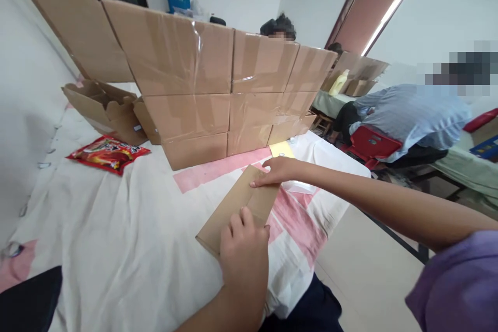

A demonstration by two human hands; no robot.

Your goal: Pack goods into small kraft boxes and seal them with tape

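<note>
A flat folded piece of brown cardboard [237, 202] lies on the white-and-pink cloth of the table [128, 228]. My left hand [243, 251] grips its near end, fingers curled over the edge. My right hand [276, 171] rests on the far corner, fingers together and pressing down on the cardboard. Both forearms reach in from the lower right.
A wall of taped cardboard boxes [218, 93] stands across the table's back. An open empty carton [105, 109] and a red snack packet [109, 153] lie at the left. A person in a blue shirt [408, 114] sits on a red chair [371, 142] at the right, near another table.
</note>
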